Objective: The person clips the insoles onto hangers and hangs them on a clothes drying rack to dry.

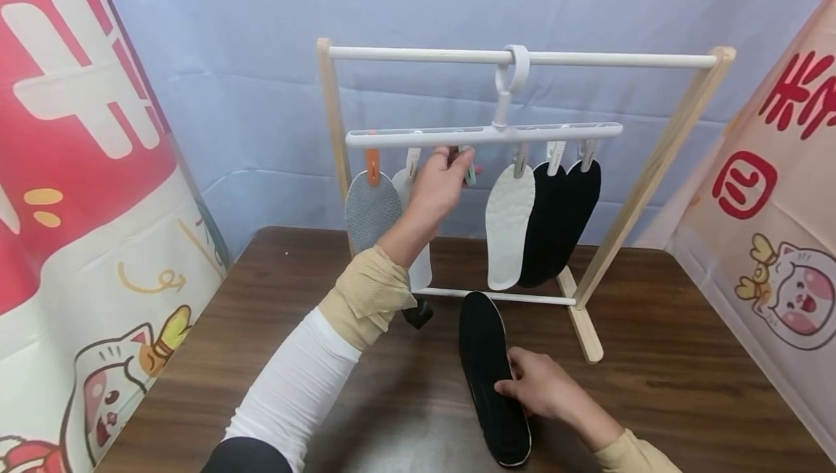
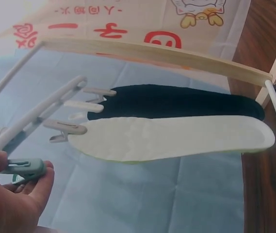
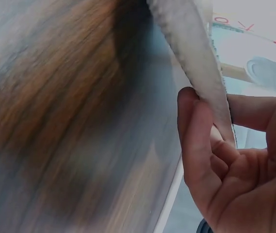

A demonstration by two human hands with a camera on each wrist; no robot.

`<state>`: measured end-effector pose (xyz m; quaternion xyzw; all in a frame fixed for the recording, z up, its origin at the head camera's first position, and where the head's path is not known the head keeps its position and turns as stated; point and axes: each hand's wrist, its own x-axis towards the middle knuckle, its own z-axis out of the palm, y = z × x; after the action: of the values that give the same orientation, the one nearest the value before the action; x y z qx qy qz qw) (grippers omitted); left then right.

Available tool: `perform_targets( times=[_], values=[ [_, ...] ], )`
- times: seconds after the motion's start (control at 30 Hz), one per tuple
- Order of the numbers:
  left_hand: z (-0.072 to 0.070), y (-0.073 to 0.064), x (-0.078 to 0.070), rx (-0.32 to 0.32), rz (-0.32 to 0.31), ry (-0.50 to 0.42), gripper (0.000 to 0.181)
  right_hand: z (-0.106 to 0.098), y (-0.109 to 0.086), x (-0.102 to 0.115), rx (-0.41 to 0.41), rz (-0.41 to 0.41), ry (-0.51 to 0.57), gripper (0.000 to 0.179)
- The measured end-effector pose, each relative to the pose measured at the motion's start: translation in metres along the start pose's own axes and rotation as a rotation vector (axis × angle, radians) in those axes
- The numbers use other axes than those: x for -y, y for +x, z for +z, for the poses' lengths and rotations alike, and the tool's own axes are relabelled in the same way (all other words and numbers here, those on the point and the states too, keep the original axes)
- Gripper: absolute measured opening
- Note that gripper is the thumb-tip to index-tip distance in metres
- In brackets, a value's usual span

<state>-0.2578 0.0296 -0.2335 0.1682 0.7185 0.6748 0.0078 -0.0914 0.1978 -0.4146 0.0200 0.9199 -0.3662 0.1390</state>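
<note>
My left hand (image 1: 439,186) pinches a pale green clip (image 2: 27,167) that hangs from the white clip hanger (image 1: 418,138). No insole shows in that clip in the left wrist view. Low in front of the rack, my right hand (image 1: 541,384) holds a black insole (image 1: 486,371) by its side edge, thumb on the black face. Its pale underside (image 3: 196,53) faces the right wrist camera, fingers against it. Other insoles hang from the hanger: a grey one (image 1: 372,208) under an orange clip (image 1: 373,167), a white one partly behind my left wrist, another white one (image 1: 509,230) and black ones (image 1: 563,226).
The hanger hooks over the top bar (image 1: 607,59) of a wood-and-white rack, whose right foot (image 1: 585,335) rests on the brown table (image 1: 653,400). A small dark object (image 1: 418,313) lies below my left wrist. Printed curtains (image 1: 85,168) stand on both sides, with a pale blue cloth behind.
</note>
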Motion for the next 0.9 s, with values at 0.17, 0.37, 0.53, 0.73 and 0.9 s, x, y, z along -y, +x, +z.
perform_targets(
  times=[0.17, 0.37, 0.53, 0.73, 0.9],
  values=[
    [0.001, -0.001, -0.001, 0.001, -0.021, 0.012, 0.032, -0.004, -0.001, 0.000, 0.053, -0.085, 0.039, 0.021],
    [-0.001, -0.001, -0.002, 0.008, -0.027, 0.083, 0.038, -0.012, 0.000, 0.004, 0.050, -0.116, 0.021, 0.026],
    [-0.003, -0.001, -0.001, 0.028, -0.034, 0.114, 0.038, -0.015, 0.003, 0.008, 0.054, -0.121, 0.016, 0.023],
    [-0.004, -0.002, -0.001, 0.024, -0.009, 0.116, 0.038, -0.019, 0.006, 0.014, 0.032, -0.120, -0.004, 0.026],
    [-0.005, -0.003, 0.000, 0.027, 0.015, 0.111, 0.038, -0.023, 0.008, 0.018, 0.014, -0.128, -0.020, 0.031]
  ],
)
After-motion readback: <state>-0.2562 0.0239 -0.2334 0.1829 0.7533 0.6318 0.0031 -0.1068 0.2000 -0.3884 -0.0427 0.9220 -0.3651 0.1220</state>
